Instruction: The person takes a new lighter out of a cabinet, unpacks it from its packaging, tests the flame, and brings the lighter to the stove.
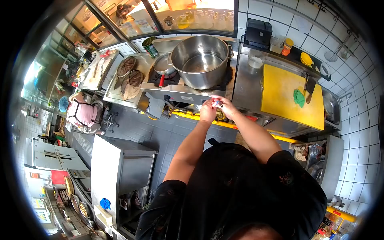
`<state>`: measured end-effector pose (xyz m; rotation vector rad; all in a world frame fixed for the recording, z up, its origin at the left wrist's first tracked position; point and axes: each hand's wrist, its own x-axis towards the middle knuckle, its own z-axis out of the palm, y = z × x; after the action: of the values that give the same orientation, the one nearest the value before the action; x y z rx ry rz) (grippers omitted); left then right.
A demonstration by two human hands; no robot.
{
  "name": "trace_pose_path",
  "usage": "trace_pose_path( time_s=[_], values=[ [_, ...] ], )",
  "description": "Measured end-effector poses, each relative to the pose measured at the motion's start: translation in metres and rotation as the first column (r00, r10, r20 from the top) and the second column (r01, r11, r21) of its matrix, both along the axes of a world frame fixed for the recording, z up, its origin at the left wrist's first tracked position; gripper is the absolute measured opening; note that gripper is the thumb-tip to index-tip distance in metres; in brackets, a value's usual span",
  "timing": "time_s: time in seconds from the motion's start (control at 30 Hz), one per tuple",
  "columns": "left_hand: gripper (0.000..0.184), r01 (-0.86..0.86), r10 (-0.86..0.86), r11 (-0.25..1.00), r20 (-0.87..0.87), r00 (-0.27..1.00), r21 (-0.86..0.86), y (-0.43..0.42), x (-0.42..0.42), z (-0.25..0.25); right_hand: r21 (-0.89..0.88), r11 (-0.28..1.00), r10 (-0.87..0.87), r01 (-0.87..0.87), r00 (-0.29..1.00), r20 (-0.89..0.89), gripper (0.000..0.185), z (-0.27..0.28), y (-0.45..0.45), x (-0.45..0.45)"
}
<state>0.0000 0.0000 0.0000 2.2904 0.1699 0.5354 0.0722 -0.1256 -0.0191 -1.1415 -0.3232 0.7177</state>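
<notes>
Head view: your left hand (pixel 207 112) and right hand (pixel 228 107) meet around a small item (pixel 218 104) on the near side of the stove (pixel 160 90).
You seem to be mid-handling: your right fingers look curled round that item; whether your left ones grip it, I cannot tell. The next move seems to call for a steady hold. Farther off, the big pot (pixel 196 81) shows no food; left of it sits a pan (pixel 163 64), and a clear tub (pixel 256 61) on the right tabletop (pixel 246 85) has unclear contents.
</notes>
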Motion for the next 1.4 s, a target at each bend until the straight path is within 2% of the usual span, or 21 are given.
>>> trace_pose_path(
  time_s=[0.17,0.27,0.37,0.47,0.6,0.67,0.77,0.87,0.97,1.0,1.1,1.2,1.3,1.4],
  values=[
    [0.027,0.000,0.000,1.000,-0.001,1.000,0.001,-0.004,-0.002,0.000,-0.012,1.000,0.010,-0.010,1.000,0.013,0.043,-0.002,-0.004,0.001],
    [0.025,-0.024,0.021,0.999,0.116,0.993,0.024,-0.006,0.011,-0.011,-0.013,1.000,-0.008,0.008,1.000,0.025,0.043,-0.002,-0.004,0.008],
    [0.026,-0.016,0.013,1.000,0.135,0.991,0.025,-0.008,0.012,-0.008,-0.015,0.999,-0.041,0.041,0.999,0.015,0.044,0.005,-0.006,0.005],
    [0.025,0.000,-0.001,1.000,0.080,0.997,0.007,-0.011,0.013,-0.007,-0.003,1.000,-0.015,0.015,0.999,-0.032,0.044,-0.002,-0.010,0.009],
    [0.021,-0.002,0.001,1.000,0.029,1.000,0.021,-0.018,0.017,-0.008,-0.021,1.000,-0.008,0.008,0.999,0.031,0.044,-0.011,-0.018,0.018],
    [0.026,0.014,-0.013,1.000,-0.021,1.000,0.010,-0.022,0.018,-0.005,-0.061,0.998,-0.017,0.022,0.997,0.078,0.043,-0.012,-0.022,0.020],
    [0.020,0.025,-0.024,1.000,0.111,0.994,-0.008,-0.027,0.025,-0.013,-0.089,0.995,-0.033,0.039,0.997,0.068,0.045,0.000,-0.030,0.017],
    [0.020,0.023,-0.020,0.999,0.084,0.996,-0.028,-0.032,0.029,-0.014,-0.016,0.999,-0.037,0.037,0.999,0.000,0.048,-0.006,-0.035,0.020],
    [0.019,0.054,-0.053,0.998,0.025,0.998,-0.018,-0.041,0.031,-0.003,-0.027,0.999,-0.017,0.018,0.999,0.040,0.050,-0.016,-0.045,0.027],
    [0.018,0.059,-0.059,0.998,0.015,0.998,-0.007,-0.044,0.033,-0.006,-0.030,0.998,-0.054,0.057,0.994,0.095,0.044,-0.017,-0.047,0.028],
    [0.018,0.087,-0.087,0.996,0.013,0.996,-0.001,-0.054,0.040,-0.012,-0.130,0.988,-0.054,0.082,0.977,0.206,0.043,-0.016,-0.062,0.032],
    [0.022,0.118,-0.118,0.993,0.024,0.993,0.012,-0.065,0.044,-0.011,-0.153,0.984,-0.059,0.086,0.983,0.173,0.043,-0.002,-0.077,0.031],
    [0.023,0.124,-0.124,0.992,0.000,0.992,-0.013,-0.071,0.056,-0.017,-0.036,0.994,-0.099,0.101,0.992,0.073,0.043,-0.015,-0.084,0.038],
    [0.022,0.149,-0.149,0.989,-0.012,0.989,0.006,-0.082,0.063,-0.016,0.002,0.991,-0.136,0.136,0.987,0.087,0.042,-0.025,-0.095,0.043]
  ],
)
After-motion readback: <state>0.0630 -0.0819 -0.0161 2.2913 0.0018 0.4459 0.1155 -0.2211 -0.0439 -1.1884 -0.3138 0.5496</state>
